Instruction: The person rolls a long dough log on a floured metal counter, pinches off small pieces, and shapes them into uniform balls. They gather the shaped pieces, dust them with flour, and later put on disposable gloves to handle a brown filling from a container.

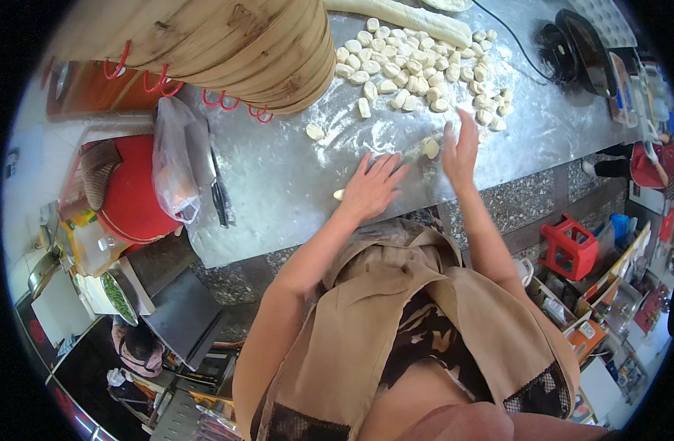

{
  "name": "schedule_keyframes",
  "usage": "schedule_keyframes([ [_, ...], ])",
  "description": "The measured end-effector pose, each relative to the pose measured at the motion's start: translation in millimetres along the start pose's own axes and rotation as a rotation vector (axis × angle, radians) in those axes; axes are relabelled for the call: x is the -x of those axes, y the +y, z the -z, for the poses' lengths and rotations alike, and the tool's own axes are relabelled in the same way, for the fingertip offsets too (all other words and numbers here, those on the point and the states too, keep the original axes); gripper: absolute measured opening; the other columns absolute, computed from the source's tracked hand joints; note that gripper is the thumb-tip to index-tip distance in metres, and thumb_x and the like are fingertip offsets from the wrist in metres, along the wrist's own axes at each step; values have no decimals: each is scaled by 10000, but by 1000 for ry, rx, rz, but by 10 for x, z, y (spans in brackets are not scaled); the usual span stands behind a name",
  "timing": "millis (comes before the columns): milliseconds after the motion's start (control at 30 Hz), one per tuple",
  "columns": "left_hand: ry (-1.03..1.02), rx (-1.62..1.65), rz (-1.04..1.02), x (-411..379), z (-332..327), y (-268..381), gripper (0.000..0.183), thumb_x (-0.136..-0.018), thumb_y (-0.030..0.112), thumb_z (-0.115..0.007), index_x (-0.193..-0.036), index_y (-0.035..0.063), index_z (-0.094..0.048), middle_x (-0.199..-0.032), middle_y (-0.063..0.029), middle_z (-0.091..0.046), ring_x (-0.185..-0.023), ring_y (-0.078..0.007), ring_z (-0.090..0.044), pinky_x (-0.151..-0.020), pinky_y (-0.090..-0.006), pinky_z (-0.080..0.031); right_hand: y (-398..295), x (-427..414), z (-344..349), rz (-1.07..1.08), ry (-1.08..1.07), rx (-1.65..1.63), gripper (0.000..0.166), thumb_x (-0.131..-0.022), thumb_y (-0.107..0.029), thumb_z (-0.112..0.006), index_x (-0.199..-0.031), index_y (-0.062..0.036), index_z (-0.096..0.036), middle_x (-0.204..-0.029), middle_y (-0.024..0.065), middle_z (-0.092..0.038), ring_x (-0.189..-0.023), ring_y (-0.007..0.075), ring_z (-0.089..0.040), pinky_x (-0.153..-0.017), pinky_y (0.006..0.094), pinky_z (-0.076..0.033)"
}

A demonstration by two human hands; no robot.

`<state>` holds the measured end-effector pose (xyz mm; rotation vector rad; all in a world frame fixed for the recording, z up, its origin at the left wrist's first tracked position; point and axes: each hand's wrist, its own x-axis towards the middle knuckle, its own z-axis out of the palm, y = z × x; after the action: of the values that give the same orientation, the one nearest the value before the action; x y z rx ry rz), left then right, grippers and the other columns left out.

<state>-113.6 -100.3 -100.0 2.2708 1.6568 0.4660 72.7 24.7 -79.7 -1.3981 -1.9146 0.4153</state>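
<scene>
My left hand (372, 190) is palm down over the steel worktop (271, 204), fingers spread; what is under the palm is hidden. A small piece of dough (338, 194) peeks out beside its wrist. My right hand (461, 149) is turned on edge, its fingers pointing towards the far side and nothing seen in it. Just left of it lies a round dough piece (430, 149), apart from the fingers. Another flattened dough piece (315, 132) rests farther left. Beyond both hands are many cut dough pieces (414, 66) in loose flour, with a long dough roll (403, 19) behind them.
Stacked bamboo steamers (249, 49) with red loops stand at the far left. A knife (218, 193) lies by a plastic bag (174, 160) and a red lid (133, 187). A black pan-like object (585, 52) with a cable is at right. Two other people are at the edges.
</scene>
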Motion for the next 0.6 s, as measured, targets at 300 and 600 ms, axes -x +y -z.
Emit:
schedule_keyframes([
  [300, 171, 5, 160, -894, 88, -627, 510, -868, 286, -592, -1322, 84, -476, -1307, -119, -535, -1240, -291, -470, -1062, -505, -305, -288, 293, -291, -7, -170, -239, 295, -909, -131, -511, -1163, 15, -543, -1204, 217, -543, -1123, 385, -499, -983, 437, -381],
  [600, 162, -121, 277, -989, 121, -827, 509, -924, 353, -503, -1357, 90, -455, -1444, -150, -393, -1304, -313, -399, -1088, -515, -270, -372, 507, -4, -28, -194, -247, 254, -909, -142, -525, -1113, 1, -572, -1179, 204, -562, -1081, 377, -529, -936, 418, -417],
])
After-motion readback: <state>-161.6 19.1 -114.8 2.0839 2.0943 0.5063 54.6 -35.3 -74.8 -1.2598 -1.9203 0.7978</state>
